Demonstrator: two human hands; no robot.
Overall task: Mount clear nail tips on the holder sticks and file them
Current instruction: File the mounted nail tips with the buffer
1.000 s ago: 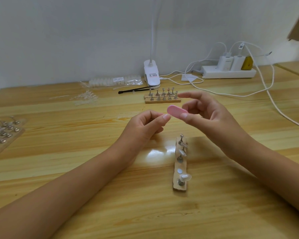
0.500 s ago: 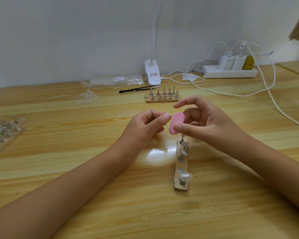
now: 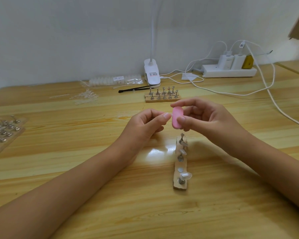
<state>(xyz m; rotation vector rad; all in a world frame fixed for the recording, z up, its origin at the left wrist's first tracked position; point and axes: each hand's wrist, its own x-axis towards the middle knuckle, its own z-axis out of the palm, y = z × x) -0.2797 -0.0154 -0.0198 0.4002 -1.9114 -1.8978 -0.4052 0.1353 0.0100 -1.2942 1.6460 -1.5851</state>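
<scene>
As my right hand (image 3: 203, 119) pinches the pink file (image 3: 177, 119), my left hand (image 3: 144, 125) seemingly pinches a clear tip (image 3: 169, 115) against it for filing.

One pink oval nail file (image 3: 177, 118) is pinched in the right hand's fingers (image 3: 183, 102). Just below those fingers, towards the person, lies one short wooden strip (image 3: 179, 186). It carries three metal holder sticks (image 3: 180, 158), three clear nail tips (image 3: 186, 175) and one bare round disc (image 3: 180, 169). Beyond the fingers stand ten more metal holder sticks, in two rows of five.
</scene>
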